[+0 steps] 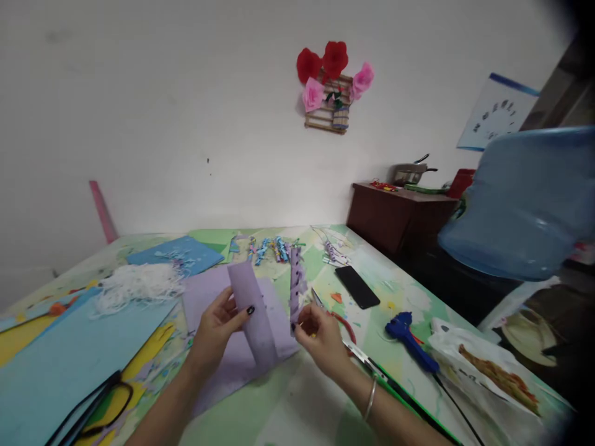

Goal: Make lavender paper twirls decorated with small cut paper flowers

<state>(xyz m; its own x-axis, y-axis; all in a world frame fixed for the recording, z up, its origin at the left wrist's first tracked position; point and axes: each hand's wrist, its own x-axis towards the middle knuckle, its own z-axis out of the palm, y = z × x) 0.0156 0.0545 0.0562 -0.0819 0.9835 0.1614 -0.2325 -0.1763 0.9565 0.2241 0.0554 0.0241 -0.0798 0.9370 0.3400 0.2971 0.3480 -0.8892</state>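
Note:
My left hand [218,325] pinches a wide lilac paper strip [255,313] that stands tilted above the table. My right hand [320,334] grips the bottom of a narrow upright lilac strip [294,286] with small holes and a frilled edge. Both strips hang over a larger lilac sheet [209,297] lying flat on the green patterned table [297,396]. A bangle sits on my right wrist.
Light blue sheets [60,359] and shredded white paper [134,288] lie at the left, black-handled scissors [93,406] at the front left. Red-handled scissors [346,334], a black phone [357,287], a blue glue gun [411,341] and a plastic bag [483,368] lie at the right. A blue chair [520,204] stands beyond.

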